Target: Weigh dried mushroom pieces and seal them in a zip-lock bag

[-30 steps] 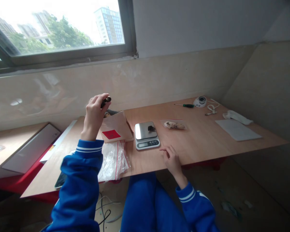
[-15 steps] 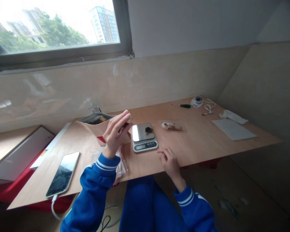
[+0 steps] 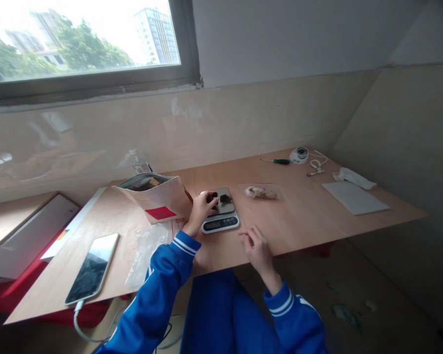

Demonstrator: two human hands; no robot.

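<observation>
My left hand point(image 3: 200, 209) reaches over the small digital scale point(image 3: 221, 216) and pinches a dark piece point(image 3: 211, 197) at the scale's plate. Another dark piece point(image 3: 226, 199) lies on the plate just to its right. Behind my left wrist stands an open brown paper pouch point(image 3: 155, 197) with a red label. My right hand point(image 3: 256, 246) rests on the wooden table point(image 3: 302, 221) in front of the scale, fingers loosely curled and holding nothing I can see.
Clear zip bags point(image 3: 147, 246) lie under my left forearm. A phone point(image 3: 92, 268) on a cable lies at the left. A filled small bag point(image 3: 260, 191), a screwdriver point(image 3: 280, 161), a round white device point(image 3: 299, 155) and a white sheet point(image 3: 354, 197) lie to the right.
My left hand came down from above the pouch and moved right to the scale plate, carrying the dark piece. My right hand stayed in place. The view shifted slightly.
</observation>
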